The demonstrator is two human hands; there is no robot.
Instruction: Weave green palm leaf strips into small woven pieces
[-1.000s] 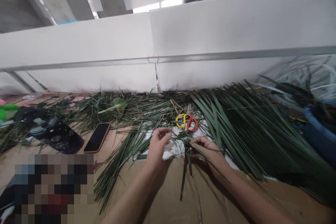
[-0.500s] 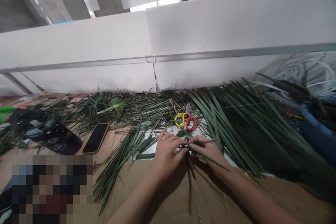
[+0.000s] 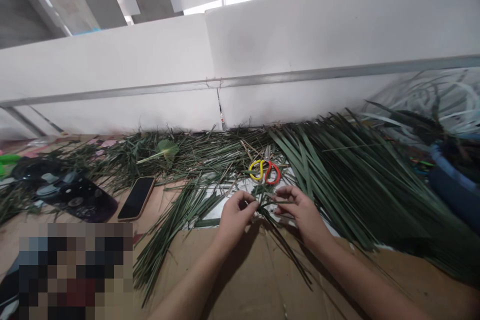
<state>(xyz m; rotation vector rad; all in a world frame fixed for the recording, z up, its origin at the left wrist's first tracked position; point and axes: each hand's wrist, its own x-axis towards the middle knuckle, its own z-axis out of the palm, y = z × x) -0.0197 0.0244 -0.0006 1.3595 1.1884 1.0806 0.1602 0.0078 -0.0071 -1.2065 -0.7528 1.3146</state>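
Observation:
My left hand (image 3: 236, 214) pinches a small bundle of green leaf strips (image 3: 287, 250) between thumb and fingers; their long ends trail down to the right over brown cardboard (image 3: 258, 285). Just right of it, my right hand (image 3: 300, 210) has its fingers around one strip that bends across from the bundle. Its fingertips lie close to those of my left hand. Scissors (image 3: 264, 170) with one yellow and one red handle lie just beyond both hands, blades pointing away.
Long broad leaves (image 3: 345, 185) spread at the right, beside a blue container (image 3: 453, 185). Thin cut strips (image 3: 168, 230) lie at the left. Further left are a phone (image 3: 137, 198) and a dark bottle (image 3: 80, 197). A white partition (image 3: 150, 55) stands behind.
My hands have moved slightly apart. My left fingers have curled into a pinch, and the hanging strips have swung from pointing straight down to pointing down and right.

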